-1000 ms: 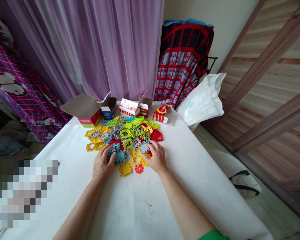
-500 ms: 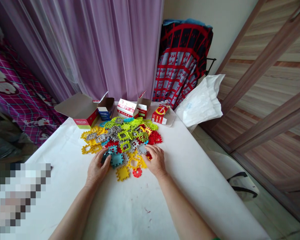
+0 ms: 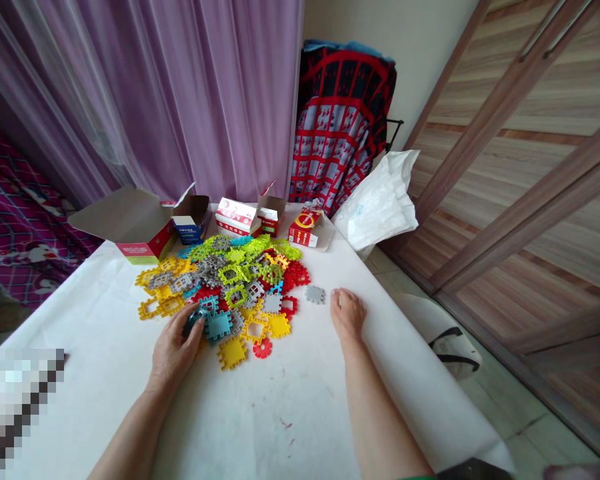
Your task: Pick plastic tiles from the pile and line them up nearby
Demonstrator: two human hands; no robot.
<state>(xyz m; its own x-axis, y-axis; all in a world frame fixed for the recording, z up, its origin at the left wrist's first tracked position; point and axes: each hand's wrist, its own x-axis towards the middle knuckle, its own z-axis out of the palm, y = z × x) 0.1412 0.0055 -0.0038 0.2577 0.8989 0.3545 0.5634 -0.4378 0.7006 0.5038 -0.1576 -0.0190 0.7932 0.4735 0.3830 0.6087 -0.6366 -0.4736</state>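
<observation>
A heap of interlocking plastic building pieces in yellow, grey, green, blue and red [image 3: 225, 273] lies mid-table. At its near left edge, my left hand [image 3: 173, 350] curls its thumb and fingers round a dark blue building piece [image 3: 195, 320], partly hidden by the fingers. A light blue square piece [image 3: 219, 325] lies just right of that thumb. My right hand [image 3: 349, 315] rests on the table right of the heap, its fingers curled together and nothing visible in them. A grey square piece [image 3: 315, 295] lies flat by itself between the heap and my right hand.
Open cardboard boxes stand along the far edge: a large red-and-green one [image 3: 143, 247], a blue one [image 3: 191, 230], and several red-and-white ones [image 3: 237, 217]. A white bag [image 3: 377, 203] is by the far right corner. A white chair [image 3: 445, 333] stands right of the table.
My right hand has moved right, away from the heap. The grey square piece now lies apart on the table. My left hand stays at the blue piece; the view has swung slightly right.
</observation>
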